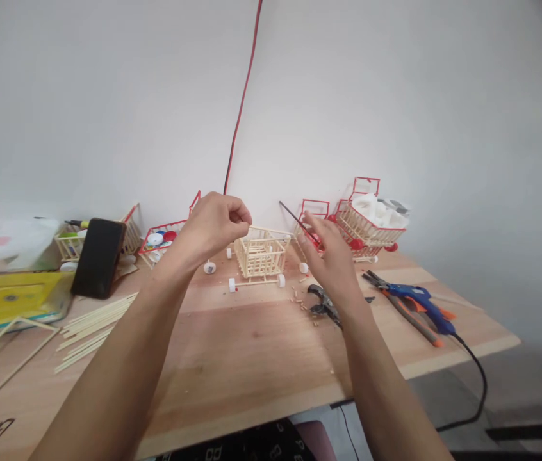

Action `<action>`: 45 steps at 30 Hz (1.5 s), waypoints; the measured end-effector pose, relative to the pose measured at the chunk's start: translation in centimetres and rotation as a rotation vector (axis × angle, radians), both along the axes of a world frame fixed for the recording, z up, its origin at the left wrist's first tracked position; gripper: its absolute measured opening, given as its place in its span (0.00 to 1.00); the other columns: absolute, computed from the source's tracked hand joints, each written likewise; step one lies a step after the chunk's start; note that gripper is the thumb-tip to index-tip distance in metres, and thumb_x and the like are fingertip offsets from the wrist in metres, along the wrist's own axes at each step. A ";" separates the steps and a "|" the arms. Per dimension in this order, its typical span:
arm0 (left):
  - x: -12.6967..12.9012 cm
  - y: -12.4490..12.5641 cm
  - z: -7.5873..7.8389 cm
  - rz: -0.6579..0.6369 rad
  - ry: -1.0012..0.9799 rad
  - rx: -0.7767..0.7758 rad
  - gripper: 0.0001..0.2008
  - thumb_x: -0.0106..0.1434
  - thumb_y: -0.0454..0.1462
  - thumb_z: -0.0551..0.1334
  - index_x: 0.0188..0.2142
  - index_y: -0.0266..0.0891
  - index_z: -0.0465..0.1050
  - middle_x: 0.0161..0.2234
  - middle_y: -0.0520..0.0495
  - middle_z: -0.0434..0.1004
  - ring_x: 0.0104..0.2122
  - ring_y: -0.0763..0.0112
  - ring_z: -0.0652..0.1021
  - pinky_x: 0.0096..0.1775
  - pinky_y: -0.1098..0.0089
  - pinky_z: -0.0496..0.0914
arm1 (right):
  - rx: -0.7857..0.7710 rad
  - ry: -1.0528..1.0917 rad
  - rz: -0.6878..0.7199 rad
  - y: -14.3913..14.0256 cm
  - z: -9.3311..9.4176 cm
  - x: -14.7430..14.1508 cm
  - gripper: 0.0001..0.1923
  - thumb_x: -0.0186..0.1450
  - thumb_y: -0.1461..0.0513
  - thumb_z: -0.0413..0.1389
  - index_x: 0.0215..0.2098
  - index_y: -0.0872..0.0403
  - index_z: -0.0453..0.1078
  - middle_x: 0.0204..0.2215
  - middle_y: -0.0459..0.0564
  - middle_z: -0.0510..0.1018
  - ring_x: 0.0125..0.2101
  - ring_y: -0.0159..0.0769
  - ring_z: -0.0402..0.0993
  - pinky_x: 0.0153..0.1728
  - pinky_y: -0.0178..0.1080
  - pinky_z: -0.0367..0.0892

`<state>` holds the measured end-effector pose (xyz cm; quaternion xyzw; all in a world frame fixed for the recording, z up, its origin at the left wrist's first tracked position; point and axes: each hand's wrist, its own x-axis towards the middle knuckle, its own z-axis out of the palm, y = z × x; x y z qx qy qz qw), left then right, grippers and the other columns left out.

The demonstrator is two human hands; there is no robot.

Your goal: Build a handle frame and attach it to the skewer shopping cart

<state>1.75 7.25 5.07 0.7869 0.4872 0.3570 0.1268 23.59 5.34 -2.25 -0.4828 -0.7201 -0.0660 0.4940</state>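
Standing between my two hands, the bare stick cart (262,253) sits on the tabletop (252,371), below and to the right of my left hand (218,221) and to the left of my right hand (329,256). My left hand is nearer, its fingertips just beside the basket's upper left edge; thumb and forefinger are narrowed together, and I cannot tell whether something fine is between them. The front axle runs left to right, while the basket's long axis seems to point away from me, toward the wall. My right hand holds one thin dark rod (291,214), slanting up and leftward. I count two white wheels (232,285) on that front axle. Beyond, at least four red-trimmed carts (360,224) line the wall, two per side. To the right lie one glue gun (412,294) and one pair of orange-handled pliers (411,320); to the left, one phone (98,259) and one bundle of loose sticks (91,330), too overlapped to count.
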 end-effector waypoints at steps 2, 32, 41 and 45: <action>0.1 -0.5 0.2 -0.051 -0.008 -0.006 0.07 0.49 0.30 0.59 0.25 0.36 0.77 0.25 0.49 0.78 0.25 0.72 0.74 0.30 0.71 0.67 | 0.049 0.009 -0.009 -1.1 0.9 -0.3 0.20 0.68 0.57 0.50 0.57 0.51 0.67 0.51 0.57 0.73 0.51 0.44 0.69 0.52 0.49 0.64; 4.5 -4.9 -4.9 -0.419 -0.041 -0.049 0.09 0.51 0.29 0.60 0.25 0.37 0.79 0.22 0.52 0.76 0.24 0.76 0.71 0.29 0.75 0.62 | -0.308 0.049 0.276 -6.9 -1.8 -0.1 0.05 0.63 0.63 0.53 0.31 0.55 0.70 0.27 0.45 0.73 0.30 0.30 0.68 0.34 0.33 0.61; 2.1 -6.0 -7.1 -0.297 -0.107 -0.166 0.07 0.51 0.29 0.60 0.26 0.36 0.78 0.23 0.51 0.76 0.25 0.74 0.71 0.28 0.75 0.61 | -0.529 0.068 0.322 -7.0 -3.5 -1.3 0.08 0.63 0.60 0.54 0.35 0.54 0.74 0.31 0.45 0.78 0.31 0.31 0.70 0.33 0.33 0.61; 0.5 -5.5 -8.1 -0.264 -0.189 -0.286 0.05 0.51 0.30 0.61 0.26 0.35 0.77 0.23 0.51 0.76 0.23 0.76 0.71 0.26 0.76 0.61 | -0.615 0.017 0.351 -6.9 -4.6 -1.6 0.10 0.64 0.60 0.54 0.31 0.53 0.76 0.27 0.44 0.79 0.29 0.31 0.71 0.32 0.32 0.59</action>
